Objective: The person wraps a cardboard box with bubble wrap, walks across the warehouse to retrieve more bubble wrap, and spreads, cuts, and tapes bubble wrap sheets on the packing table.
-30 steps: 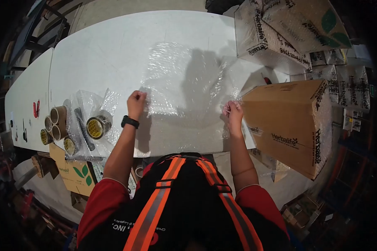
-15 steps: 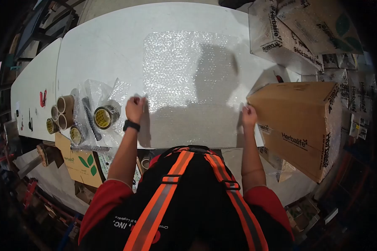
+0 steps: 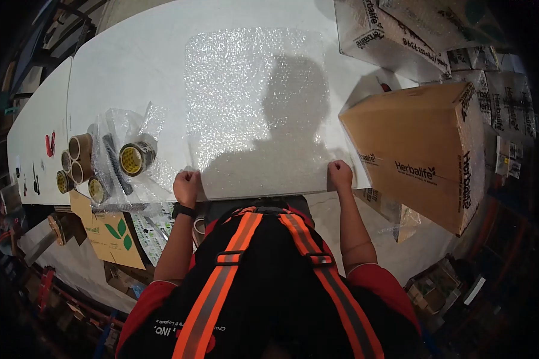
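Note:
A clear sheet of bubble wrap (image 3: 227, 90) lies flat on the white table, reaching down to the front edge. At its near left corner, my left hand (image 3: 186, 188) is closed, fingers pinching the sheet's edge. My right hand (image 3: 340, 175) is closed in the same way at the near right side of the sheet. The fingertips of both hands are partly hidden. A shadow of a head and shoulders falls across the wrap.
Left of the sheet are a roll of tape (image 3: 136, 158), more bubble wrap (image 3: 153, 122), cardboard tube cores (image 3: 81, 146) and a red cutter (image 3: 50, 143). A large brown carton (image 3: 407, 137) stands close on the right; wrapped boxes (image 3: 383, 36) are stacked behind it.
Both hands have come toward my body, along the sides of the bubble wrap to the table's front edge. The view has shifted, so the table sits higher in it.

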`<state>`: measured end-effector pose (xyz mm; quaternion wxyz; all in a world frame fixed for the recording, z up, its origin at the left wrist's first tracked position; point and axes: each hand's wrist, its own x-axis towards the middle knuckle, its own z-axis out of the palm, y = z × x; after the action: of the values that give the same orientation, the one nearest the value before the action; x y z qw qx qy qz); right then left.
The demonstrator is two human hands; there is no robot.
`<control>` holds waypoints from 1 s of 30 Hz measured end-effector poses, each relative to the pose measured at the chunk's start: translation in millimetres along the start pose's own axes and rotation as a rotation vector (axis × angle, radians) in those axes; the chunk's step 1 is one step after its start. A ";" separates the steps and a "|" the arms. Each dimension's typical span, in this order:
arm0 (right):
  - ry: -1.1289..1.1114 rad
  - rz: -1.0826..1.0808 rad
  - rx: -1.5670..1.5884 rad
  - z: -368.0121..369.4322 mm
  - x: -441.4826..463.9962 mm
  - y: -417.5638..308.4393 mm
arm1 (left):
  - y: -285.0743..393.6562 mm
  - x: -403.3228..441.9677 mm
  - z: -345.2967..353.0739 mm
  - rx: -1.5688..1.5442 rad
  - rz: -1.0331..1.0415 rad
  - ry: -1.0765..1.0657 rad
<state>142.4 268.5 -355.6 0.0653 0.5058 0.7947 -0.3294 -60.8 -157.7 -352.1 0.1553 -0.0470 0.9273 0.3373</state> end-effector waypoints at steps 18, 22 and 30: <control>0.014 -0.039 -0.012 3.6 1.1 -26.5 | 12.6 7.0 -12.7 0.111 0.002 0.082; 0.014 -0.029 0.521 1.3 57.3 -40.7 | 22.7 61.6 -11.6 0.024 0.110 0.098; 0.042 0.015 0.258 6.0 99.2 -84.1 | 63.1 146.0 2.0 0.066 0.034 0.016</control>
<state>22.2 317.6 -365.2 -0.0145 0.5227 0.7430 -0.4179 -210.6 -105.4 -361.7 0.1435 -0.0288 0.9399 0.3085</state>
